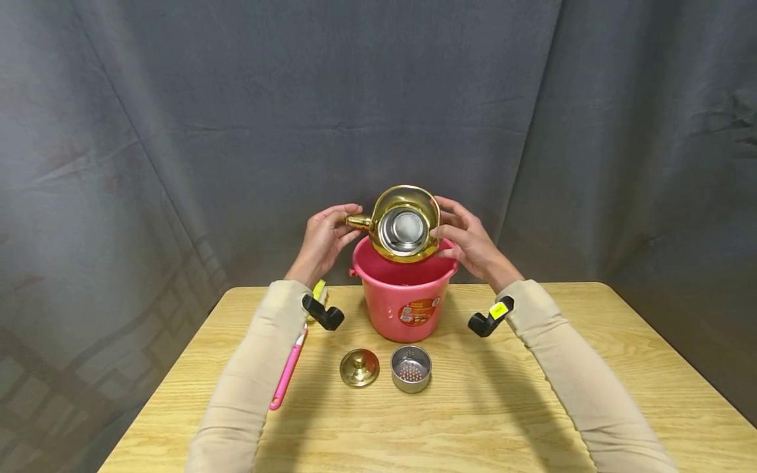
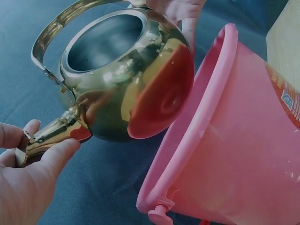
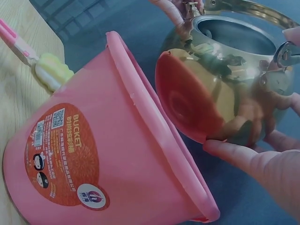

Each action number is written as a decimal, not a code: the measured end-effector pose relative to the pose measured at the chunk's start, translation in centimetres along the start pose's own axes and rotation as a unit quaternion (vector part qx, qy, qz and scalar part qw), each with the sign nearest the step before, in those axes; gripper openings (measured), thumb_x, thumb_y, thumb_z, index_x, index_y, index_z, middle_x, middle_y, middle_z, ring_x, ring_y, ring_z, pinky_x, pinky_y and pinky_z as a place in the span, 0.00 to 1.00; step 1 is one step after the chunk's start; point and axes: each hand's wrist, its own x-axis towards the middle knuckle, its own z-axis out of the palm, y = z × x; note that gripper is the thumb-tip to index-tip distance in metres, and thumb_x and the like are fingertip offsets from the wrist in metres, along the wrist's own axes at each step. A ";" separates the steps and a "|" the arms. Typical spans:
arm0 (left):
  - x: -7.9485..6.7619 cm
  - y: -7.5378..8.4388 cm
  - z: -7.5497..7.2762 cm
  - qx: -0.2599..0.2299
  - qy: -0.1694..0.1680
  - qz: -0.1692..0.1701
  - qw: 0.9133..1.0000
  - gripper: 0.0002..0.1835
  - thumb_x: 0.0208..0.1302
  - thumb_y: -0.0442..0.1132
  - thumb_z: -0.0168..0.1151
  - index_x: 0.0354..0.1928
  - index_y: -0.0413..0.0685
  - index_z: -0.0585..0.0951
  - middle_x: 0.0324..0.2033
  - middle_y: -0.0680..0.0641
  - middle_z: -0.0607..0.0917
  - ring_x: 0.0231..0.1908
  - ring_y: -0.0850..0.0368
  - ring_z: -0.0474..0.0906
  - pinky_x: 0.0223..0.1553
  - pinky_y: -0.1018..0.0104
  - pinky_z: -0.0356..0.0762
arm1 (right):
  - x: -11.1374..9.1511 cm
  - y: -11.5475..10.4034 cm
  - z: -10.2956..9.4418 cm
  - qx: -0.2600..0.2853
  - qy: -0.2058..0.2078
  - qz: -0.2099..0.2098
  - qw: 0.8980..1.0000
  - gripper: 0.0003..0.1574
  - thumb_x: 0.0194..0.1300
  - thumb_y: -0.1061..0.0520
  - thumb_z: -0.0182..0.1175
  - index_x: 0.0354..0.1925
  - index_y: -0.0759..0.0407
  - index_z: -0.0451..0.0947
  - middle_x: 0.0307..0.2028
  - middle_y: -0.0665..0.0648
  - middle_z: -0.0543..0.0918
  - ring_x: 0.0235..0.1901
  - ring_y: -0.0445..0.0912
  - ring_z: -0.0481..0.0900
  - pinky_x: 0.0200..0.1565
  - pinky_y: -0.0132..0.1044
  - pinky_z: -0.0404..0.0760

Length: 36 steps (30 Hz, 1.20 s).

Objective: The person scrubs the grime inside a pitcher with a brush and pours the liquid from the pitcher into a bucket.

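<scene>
A shiny gold kettle point(image 1: 387, 247) without its lid is held above the pink bucket point(image 1: 378, 295), its opening tilted toward the head camera and its steel inside showing. My left hand point(image 1: 324, 238) grips the spout point(image 2: 54, 131) between thumb and fingers. My right hand point(image 1: 473, 242) holds the opposite side of the body, the thumb near the rim and other fingers spread round it. In the right wrist view the kettle's body point(image 3: 225, 101) hangs by the bucket's rim point(image 3: 154, 126); whether they touch I cannot tell.
In front of the bucket, a gold lid point(image 1: 359, 369) and a steel strainer cup point(image 1: 411, 369) with a perforated bottom lie on the wooden table point(image 1: 473, 420). A pink-handled brush point(image 1: 288, 371) with a yellow sponge head point(image 3: 50, 72) lies left of the bucket. Grey curtain hangs behind.
</scene>
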 end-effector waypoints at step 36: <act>0.1 -0.6 0.3 0.031 -0.010 -0.038 0.999 0.16 0.66 0.30 0.40 0.54 0.32 0.68 0.51 0.36 0.72 0.48 0.49 0.72 0.44 0.61 0.72 | -0.4 0.7 -0.5 -0.094 -0.042 -0.103 0.989 0.47 0.43 0.77 0.57 0.62 0.56 0.59 0.59 0.58 0.63 0.55 0.53 0.63 0.43 0.42 0.74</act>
